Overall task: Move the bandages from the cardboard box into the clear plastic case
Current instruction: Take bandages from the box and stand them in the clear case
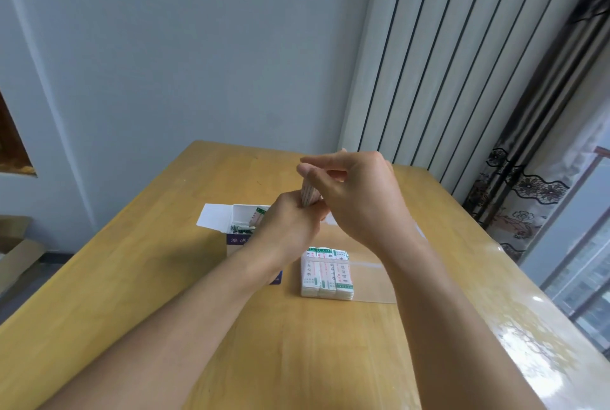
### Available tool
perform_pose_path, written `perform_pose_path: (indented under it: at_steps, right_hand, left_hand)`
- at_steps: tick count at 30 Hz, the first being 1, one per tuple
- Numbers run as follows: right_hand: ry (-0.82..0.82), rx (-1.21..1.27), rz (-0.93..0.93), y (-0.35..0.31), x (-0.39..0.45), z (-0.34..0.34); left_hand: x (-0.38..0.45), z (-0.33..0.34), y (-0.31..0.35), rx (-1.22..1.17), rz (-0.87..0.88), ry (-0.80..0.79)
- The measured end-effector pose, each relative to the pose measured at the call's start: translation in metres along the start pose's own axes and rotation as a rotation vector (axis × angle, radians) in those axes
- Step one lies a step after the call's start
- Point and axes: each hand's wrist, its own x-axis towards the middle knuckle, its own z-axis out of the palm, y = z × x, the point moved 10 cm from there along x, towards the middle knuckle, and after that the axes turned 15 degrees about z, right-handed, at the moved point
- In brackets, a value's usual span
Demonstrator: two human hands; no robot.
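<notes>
A white and blue cardboard box (237, 238) stands open on the wooden table, with several bandages still inside. To its right lies the clear plastic case (369, 281), open flat, holding three side-by-side stacks of bandages (326, 272). Above the box, both hands hold a small upright stack of bandages (307, 193). My left hand (290, 225) grips its lower end. My right hand (359, 192) pinches its top with fingertips. Most of the held stack is hidden by the fingers.
The wooden table (297, 343) has a glossy right edge near a window and patterned curtain (515, 205). Open brown cartons (16, 251) sit on the floor at the left. A grey wall stands behind the table.
</notes>
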Motion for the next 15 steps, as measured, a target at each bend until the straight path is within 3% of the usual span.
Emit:
perform_pose_path:
  at_steps: [5,11,15]
  right_hand:
    - [-0.29,0.116,0.106,0.025,0.004,-0.004]
    - [-0.554,0.26,0.246,0.039,-0.002,0.007]
    - [-0.56,0.309,0.26,0.037,-0.009,0.007]
  left_hand:
    - [-0.006,0.021,0.009,-0.442,-0.059,-0.151]
    - [-0.014,0.03,0.016,-0.525,-0.062,-0.258]
    - [-0.015,0.034,0.018,-0.539,-0.068,-0.24]
